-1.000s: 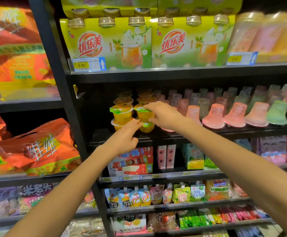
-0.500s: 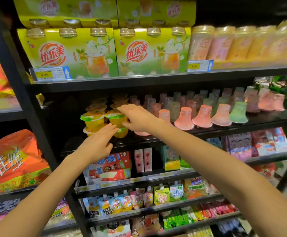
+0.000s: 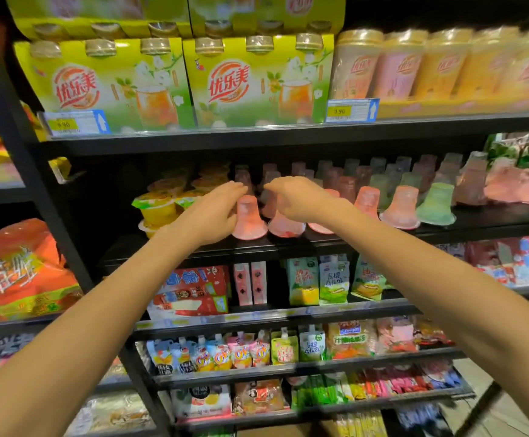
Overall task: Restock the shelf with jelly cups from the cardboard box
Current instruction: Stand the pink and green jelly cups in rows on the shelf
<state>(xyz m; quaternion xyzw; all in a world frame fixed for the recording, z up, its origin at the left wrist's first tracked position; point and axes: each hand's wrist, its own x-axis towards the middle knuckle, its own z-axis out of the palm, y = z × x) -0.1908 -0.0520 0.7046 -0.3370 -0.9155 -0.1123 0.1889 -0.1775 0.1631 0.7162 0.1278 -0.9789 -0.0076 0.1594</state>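
Pink, bell-shaped translucent jelly cups (image 3: pixel 249 219) stand upside down along the black metal shelf (image 3: pixel 320 244), with yellow round jelly cups (image 3: pixel 157 209) stacked at its left end. Both hands reach over that row: the left hand (image 3: pixel 212 212) and right hand (image 3: pixel 301 198) have loosely curved fingers holding nothing, fingertips near each other above the pink cups.

Two yellow-green drink multipacks (image 3: pixel 105 86) on the upper shelf carry the red brand mark 优乐美. Below the left one, a yellow price tag (image 3: pixel 63 124) reads 9.90, and another tag (image 3: pixel 339 111) further right reads the same. Pouches (image 3: pixel 241 354) lower down show "OVO"; other print is too blurred.
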